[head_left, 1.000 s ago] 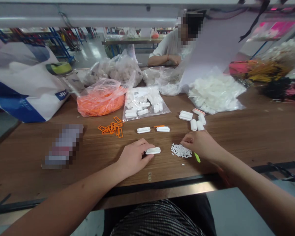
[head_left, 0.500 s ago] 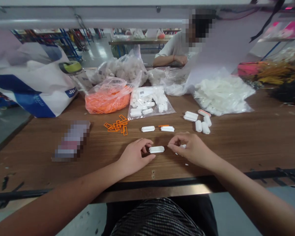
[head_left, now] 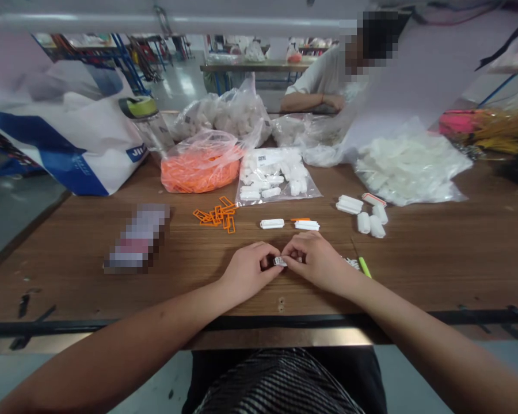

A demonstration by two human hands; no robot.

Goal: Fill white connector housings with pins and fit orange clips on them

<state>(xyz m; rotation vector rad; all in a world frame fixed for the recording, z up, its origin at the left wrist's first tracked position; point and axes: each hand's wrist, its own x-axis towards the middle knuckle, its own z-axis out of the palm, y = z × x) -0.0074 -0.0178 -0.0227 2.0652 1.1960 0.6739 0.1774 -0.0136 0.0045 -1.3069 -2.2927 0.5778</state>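
White plastic, in the head view, formed the housing (head_left: 278,261), positioned between the hands near the middle of the front edge of the bench (head_left: 190,264). It was judged light, stiff and smooth, best held by its ends. The left hand (head_left: 248,269) had its grip clamped on the left end; the right hand (head_left: 322,263) met the other, grip state indeterminable.

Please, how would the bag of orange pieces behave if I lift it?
The clear plastic bag of orange pieces would probably feel floppy, since its film is wrinkled. It would likely sag and change shape, as many pieces bulge its lower part. Rolling seems unlikely, because it lies broad and slumped on the table.
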